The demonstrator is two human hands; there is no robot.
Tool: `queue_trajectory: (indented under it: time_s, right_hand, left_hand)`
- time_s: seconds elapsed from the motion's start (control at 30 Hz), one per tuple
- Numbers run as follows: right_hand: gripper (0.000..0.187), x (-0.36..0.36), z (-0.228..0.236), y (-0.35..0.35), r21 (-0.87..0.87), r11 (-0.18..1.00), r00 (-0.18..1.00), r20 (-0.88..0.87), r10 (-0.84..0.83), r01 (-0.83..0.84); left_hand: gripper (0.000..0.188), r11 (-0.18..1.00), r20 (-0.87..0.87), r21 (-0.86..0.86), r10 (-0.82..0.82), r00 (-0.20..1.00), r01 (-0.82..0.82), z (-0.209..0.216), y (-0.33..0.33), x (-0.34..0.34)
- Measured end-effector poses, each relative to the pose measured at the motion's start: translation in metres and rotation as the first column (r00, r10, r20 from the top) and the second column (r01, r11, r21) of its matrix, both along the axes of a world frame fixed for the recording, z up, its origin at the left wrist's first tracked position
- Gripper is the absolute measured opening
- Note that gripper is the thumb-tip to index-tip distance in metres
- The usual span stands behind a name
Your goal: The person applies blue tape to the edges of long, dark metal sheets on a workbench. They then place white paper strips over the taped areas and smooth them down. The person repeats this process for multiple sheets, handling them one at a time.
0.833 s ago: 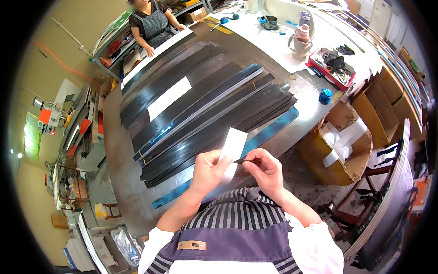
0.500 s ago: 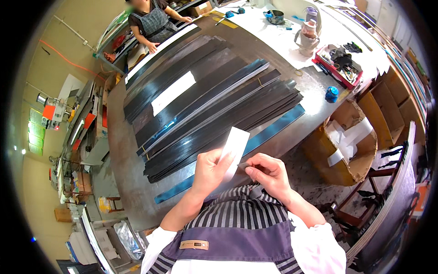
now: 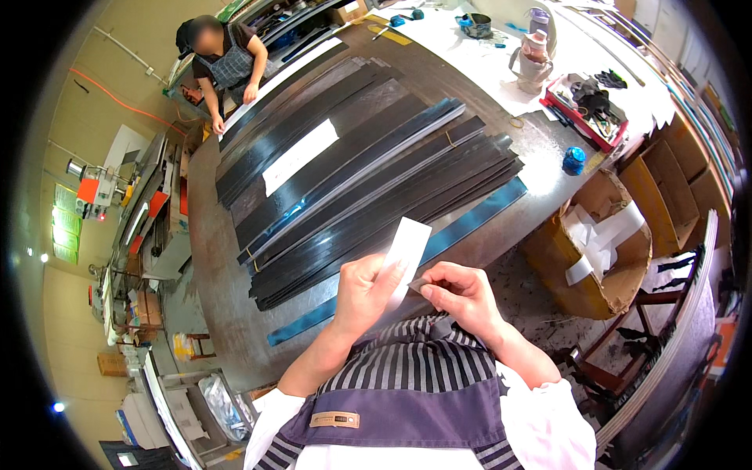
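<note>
My left hand (image 3: pixel 360 294) is closed round a white strip (image 3: pixel 409 240), which stands tilted up over the near edge of the table. Pinched between the thumb and finger of my right hand (image 3: pixel 464 296) is a small, flat grey piece (image 3: pixel 417 284), right beside the strip's lower part; its exact kind cannot be made out. Just past my hands a long glossy blue strip (image 3: pixel 479 211) lies along the table. Beyond it, long dark strips (image 3: pixel 337 254) lie in stacked rows, some tied with thin bands. A white sheet (image 3: pixel 301 157) rests on top of them.
Across the metal table (image 3: pixel 211 305) a person (image 3: pixel 227 66) leans over a long white strip (image 3: pixel 290 74). At the right stand a cardboard box (image 3: pixel 548 254) with white scraps, a red tray (image 3: pixel 583 121) of small items, a blue roll (image 3: pixel 574 160) and a bottle (image 3: pixel 534 53).
The person across the table has shifted left, a hand now at the left end of the long white strip. My hands have hardly moved, still holding the same pieces.
</note>
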State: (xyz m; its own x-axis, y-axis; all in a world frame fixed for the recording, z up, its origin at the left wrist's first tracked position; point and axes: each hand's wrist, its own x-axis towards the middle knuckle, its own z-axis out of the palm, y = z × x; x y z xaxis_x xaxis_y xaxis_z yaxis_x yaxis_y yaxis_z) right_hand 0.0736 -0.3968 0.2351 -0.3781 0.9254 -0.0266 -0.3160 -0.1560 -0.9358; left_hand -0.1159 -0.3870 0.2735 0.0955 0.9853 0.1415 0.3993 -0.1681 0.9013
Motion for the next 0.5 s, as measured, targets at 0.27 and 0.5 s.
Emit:
queue_trajectory:
  time_s: [0.27, 0.5]
  right_hand:
    - [0.011, -0.001, -0.004, 0.006, 0.703, 0.706, 0.930, 0.199, -0.307, 0.083]
    - [0.016, -0.007, 0.005, 0.005, 0.801, 0.583, 0.884, 0.166, -0.437, 0.137]
  left_hand:
    - [0.028, 0.998, 0.039, -0.042, -0.038, 0.999, 0.039, -0.003, -0.002, -0.002]
    - [0.030, 1.000, 0.035, -0.017, 0.013, 0.999, -0.013, 0.000, 0.000, -0.003]
